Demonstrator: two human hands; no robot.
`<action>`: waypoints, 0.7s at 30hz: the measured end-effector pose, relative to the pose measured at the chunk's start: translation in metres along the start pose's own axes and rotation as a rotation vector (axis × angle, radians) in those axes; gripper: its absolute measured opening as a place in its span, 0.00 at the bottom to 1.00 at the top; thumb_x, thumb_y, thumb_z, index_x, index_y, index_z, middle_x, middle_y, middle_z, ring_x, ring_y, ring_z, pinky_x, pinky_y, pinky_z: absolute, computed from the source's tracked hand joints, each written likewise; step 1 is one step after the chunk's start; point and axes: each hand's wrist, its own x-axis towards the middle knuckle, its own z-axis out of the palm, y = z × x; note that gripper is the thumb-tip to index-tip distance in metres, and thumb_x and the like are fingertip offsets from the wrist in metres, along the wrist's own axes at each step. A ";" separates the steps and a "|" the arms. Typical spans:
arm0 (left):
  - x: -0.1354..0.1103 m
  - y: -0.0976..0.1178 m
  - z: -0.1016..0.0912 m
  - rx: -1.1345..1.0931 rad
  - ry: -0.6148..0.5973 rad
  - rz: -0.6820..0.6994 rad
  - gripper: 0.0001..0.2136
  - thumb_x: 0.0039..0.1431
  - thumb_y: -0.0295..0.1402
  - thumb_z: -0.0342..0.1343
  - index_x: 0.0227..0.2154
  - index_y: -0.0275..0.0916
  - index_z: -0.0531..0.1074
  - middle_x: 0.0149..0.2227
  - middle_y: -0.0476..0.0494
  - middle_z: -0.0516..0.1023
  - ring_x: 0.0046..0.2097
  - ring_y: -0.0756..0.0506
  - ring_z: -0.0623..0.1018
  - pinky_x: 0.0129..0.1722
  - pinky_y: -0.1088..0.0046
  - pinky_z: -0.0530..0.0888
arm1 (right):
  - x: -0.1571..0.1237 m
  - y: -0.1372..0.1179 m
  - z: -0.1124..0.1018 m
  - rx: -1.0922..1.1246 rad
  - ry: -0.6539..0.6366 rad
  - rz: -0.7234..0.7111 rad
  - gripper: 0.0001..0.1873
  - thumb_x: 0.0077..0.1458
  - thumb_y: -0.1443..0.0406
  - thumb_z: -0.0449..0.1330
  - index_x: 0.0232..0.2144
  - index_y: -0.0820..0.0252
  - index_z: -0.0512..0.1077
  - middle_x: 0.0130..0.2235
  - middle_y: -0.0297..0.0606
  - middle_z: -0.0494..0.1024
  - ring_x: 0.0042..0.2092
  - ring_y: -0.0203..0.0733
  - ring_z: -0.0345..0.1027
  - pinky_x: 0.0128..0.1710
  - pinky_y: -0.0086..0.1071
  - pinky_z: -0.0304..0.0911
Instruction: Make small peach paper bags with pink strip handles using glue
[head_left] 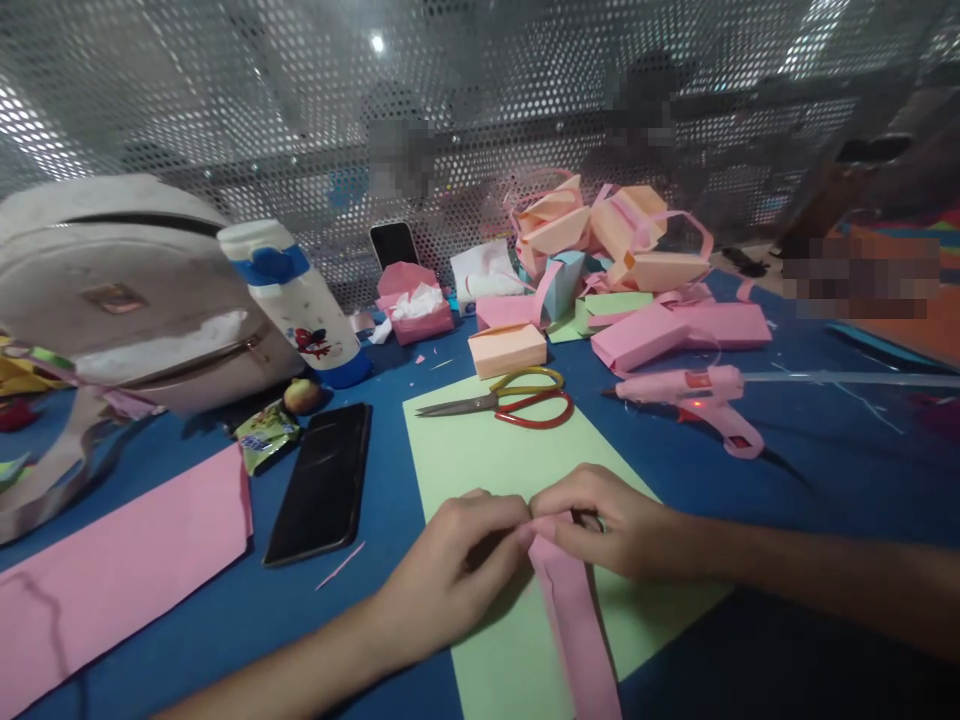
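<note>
A folded strip of pink paper point(574, 620) runs from my fingers down toward the lower edge of the view. My left hand point(465, 560) pinches its far end from the left, and my right hand point(611, 520) grips the same end from the right. The fingertips of both hands meet there and hide part of the fold. Beneath them lies a sheet of light green paper point(450, 450). Scissors point(495, 400) with one yellow and one red handle rest on its far part, blades toward the left. To the right, a pink hot glue gun point(690, 395) shows a small red light.
Left of the sheet lie a black phone point(322, 485), a snack packet point(268, 435) and pink paper point(142, 570). A bottle point(300, 310) stands beside a backpack point(150, 290). Folded paper boxes point(555, 230) are piled at the back, before a perforated metal screen point(300, 90).
</note>
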 end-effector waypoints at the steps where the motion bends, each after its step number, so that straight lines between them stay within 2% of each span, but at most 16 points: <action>1: -0.001 0.000 0.000 -0.012 0.003 0.000 0.18 0.69 0.35 0.45 0.21 0.39 0.62 0.22 0.52 0.61 0.27 0.51 0.63 0.28 0.75 0.60 | 0.000 0.000 0.000 0.044 -0.018 -0.001 0.20 0.61 0.64 0.52 0.19 0.59 0.50 0.21 0.26 0.47 0.24 0.31 0.42 0.23 0.30 0.41; 7: -0.006 0.004 -0.001 -0.056 0.038 0.002 0.18 0.69 0.35 0.46 0.21 0.38 0.61 0.21 0.53 0.61 0.25 0.52 0.62 0.27 0.76 0.59 | 0.001 -0.001 0.001 0.297 -0.074 -0.049 0.20 0.64 0.63 0.51 0.20 0.59 0.53 0.22 0.26 0.52 0.25 0.31 0.47 0.24 0.27 0.45; 12: -0.004 0.003 0.000 -0.066 0.144 -0.019 0.17 0.68 0.35 0.46 0.23 0.37 0.65 0.22 0.52 0.65 0.26 0.51 0.65 0.28 0.77 0.61 | 0.001 -0.001 0.005 0.360 0.014 -0.010 0.19 0.66 0.58 0.52 0.23 0.60 0.61 0.22 0.27 0.60 0.24 0.31 0.56 0.23 0.25 0.52; 16: 0.000 -0.001 -0.002 -0.191 0.114 -0.098 0.14 0.67 0.37 0.50 0.26 0.37 0.68 0.25 0.51 0.67 0.28 0.50 0.65 0.29 0.78 0.62 | 0.000 0.003 0.007 0.367 0.089 0.031 0.21 0.66 0.54 0.53 0.24 0.60 0.64 0.22 0.27 0.61 0.23 0.31 0.58 0.22 0.25 0.52; 21: 0.000 -0.001 -0.002 -0.277 0.095 -0.103 0.13 0.65 0.37 0.53 0.26 0.37 0.68 0.26 0.50 0.69 0.30 0.50 0.66 0.30 0.77 0.63 | 0.000 0.005 0.008 0.402 0.080 0.006 0.22 0.66 0.54 0.54 0.24 0.61 0.65 0.21 0.27 0.62 0.22 0.30 0.57 0.21 0.24 0.51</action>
